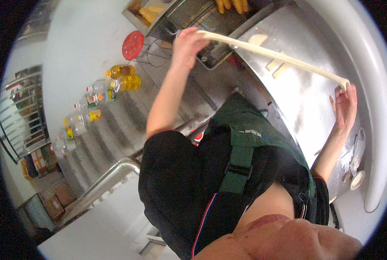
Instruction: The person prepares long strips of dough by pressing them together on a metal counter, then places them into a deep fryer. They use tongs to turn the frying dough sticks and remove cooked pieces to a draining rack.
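A long strip of pale dough hangs stretched in the air between my two hands. My left hand grips one end, raised near the frying station at the top of the view. The other end folds over in the fingers of my right hand, above the stainless steel table. On that table, beyond the stretched strip, lie short flat dough pieces and a wider piece of dough. Behind my right hand a thin brown stick-like thing shows in part.
Fried dough sticks lie on a wire rack; more fill a tray. A red stool and several oil bottles stand at left. A metal rail runs beside me. A pale bowl sits at right.
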A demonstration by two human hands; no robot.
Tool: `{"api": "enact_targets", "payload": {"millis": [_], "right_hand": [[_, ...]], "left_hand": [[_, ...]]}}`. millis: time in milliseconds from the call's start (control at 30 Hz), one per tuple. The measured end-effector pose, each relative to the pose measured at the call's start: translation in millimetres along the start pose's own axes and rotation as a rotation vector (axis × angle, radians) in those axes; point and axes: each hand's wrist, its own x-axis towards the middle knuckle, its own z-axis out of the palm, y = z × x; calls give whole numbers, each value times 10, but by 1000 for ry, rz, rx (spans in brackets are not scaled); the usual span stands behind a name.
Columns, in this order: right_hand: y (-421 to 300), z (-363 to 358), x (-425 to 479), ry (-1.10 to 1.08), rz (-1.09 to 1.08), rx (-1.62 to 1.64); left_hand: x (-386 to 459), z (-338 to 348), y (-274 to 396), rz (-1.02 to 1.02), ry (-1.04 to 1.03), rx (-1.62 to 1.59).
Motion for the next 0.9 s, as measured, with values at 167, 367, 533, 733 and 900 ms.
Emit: {"api": "enact_targets", "payload": {"millis": [167, 367, 533, 733, 900], "right_hand": [[624, 1004, 743, -83, 24, -245], [1890, 2474, 1794, -101, -62, -344], [3282, 3536, 2488, -48, -113, -520], [4523, 4233, 3315, 34, -176, -813], [5205, 4439, 3843, 61, -329, -1270]], "left_hand": [[473, -1230, 854, 111, 153, 104], [1907, -2494, 1485, 177, 192, 269], [3222, -3356, 1738, 190, 190, 351], [4592, -3997, 1685, 341, 148, 720], [5437, -4304, 1567, 340, 149, 925]]}}
